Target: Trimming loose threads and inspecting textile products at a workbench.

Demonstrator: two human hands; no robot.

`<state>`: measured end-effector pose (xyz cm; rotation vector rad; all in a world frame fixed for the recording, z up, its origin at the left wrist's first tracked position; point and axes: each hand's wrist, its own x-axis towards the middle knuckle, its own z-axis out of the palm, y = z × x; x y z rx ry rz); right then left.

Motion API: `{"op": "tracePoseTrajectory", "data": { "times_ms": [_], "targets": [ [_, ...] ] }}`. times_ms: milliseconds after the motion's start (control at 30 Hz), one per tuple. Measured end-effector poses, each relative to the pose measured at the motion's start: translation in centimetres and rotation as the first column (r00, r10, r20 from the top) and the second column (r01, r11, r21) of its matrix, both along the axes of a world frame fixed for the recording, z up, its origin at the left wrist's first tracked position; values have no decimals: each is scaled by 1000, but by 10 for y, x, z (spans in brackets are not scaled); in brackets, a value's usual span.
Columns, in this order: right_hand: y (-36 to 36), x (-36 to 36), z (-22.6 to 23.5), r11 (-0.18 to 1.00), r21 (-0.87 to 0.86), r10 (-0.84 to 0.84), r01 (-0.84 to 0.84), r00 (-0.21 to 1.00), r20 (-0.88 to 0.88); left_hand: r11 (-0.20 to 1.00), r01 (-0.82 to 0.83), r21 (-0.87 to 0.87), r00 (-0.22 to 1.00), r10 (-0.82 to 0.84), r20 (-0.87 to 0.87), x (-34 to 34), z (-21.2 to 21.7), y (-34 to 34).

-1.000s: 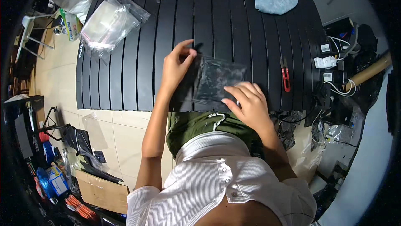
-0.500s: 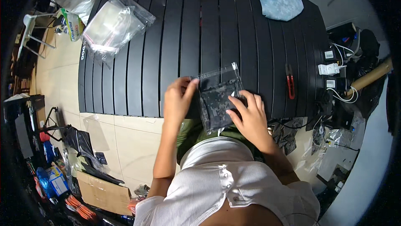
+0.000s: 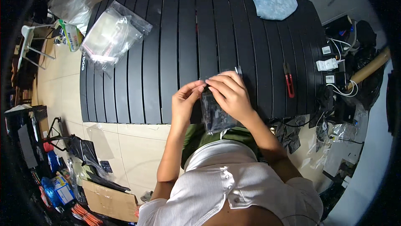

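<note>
A clear plastic bag (image 3: 218, 119) with folded dark camouflage cloth inside hangs over the near edge of the black slatted table (image 3: 169, 50). My left hand (image 3: 185, 99) pinches the bag's upper left corner between thumb and fingers. Close against it, my right hand (image 3: 232, 94) has its thumb and fingertips together at the same edge, and its back covers much of the bag's upper part. A small piece of the bag's far corner sticks up beyond my right hand.
A stack of clear plastic bags (image 3: 112, 33) lies at the table's far left. Folded light-blue patterned cloth (image 3: 273, 0) is at the far right. Red-handled thread snips (image 3: 289, 81) lie to the right of my hands. White chargers and cables (image 3: 328, 65) sit beyond the right edge.
My right hand has moved left and away from me, from lying on the cloth in the bag to the upper left edge, where its fingertips meet my left hand's.
</note>
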<state>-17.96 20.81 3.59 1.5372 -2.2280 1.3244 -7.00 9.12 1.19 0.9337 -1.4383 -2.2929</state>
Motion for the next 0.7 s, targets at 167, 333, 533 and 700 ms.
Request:
{"op": "tracePoseTrajectory", "data": {
  "times_ms": [167,333,533,700],
  "targets": [
    [-11,0,-4,998,61,22,-15,993,-115,999,-44,31,994,47,-95,0,5,7],
    [-12,-5,1,997,70,44,-36,991,-129,883,-26,-468,999,32,5,-2,21,14],
    [-11,-9,2,998,55,26,-16,982,-187,772,25,-635,997,30,76,-4,20,17],
    [-5,-30,3,992,-34,-126,122,976,-177,838,-32,-544,999,50,19,-2,15,17]
  ]
}}
